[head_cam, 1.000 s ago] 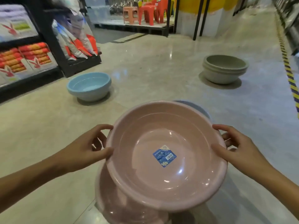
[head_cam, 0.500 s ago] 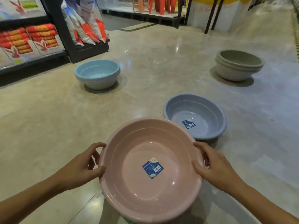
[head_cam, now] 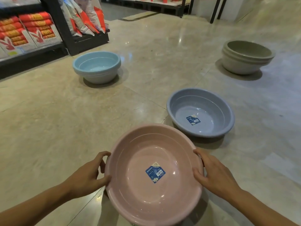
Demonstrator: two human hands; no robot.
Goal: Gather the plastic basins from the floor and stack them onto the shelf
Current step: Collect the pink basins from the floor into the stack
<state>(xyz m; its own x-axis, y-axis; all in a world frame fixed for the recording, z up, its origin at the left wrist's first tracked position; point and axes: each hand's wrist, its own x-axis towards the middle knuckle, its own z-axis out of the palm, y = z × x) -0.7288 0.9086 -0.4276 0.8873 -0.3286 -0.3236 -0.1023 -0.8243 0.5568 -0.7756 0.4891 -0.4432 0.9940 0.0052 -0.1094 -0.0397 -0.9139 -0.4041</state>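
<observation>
A pink plastic basin [head_cam: 138,190] with a blue sticker inside is held low in front of me, above the floor. My left hand [head_cam: 88,174] grips its left rim, thumb over the edge. My right hand [head_cam: 211,173] grips the right rim the same way. A grey-blue basin [head_cam: 211,111] with a sticker sits on the floor just beyond, to the right. A light blue stack of basins [head_cam: 97,69] stands further left. A beige stack of basins [head_cam: 244,59] stands far right.
A black shelf [head_cam: 32,51] with red and white packs runs along the left. Bags [head_cam: 84,15] lean on a low black rack behind the light blue stack. Black posts [head_cam: 215,12] and a platform stand at the back. The floor [head_cam: 48,119] is glossy stone.
The pink basin has come down and toward me, uncovering the grey-blue basin behind it. My view has tilted lower. Both hands keep their grip on the rim.
</observation>
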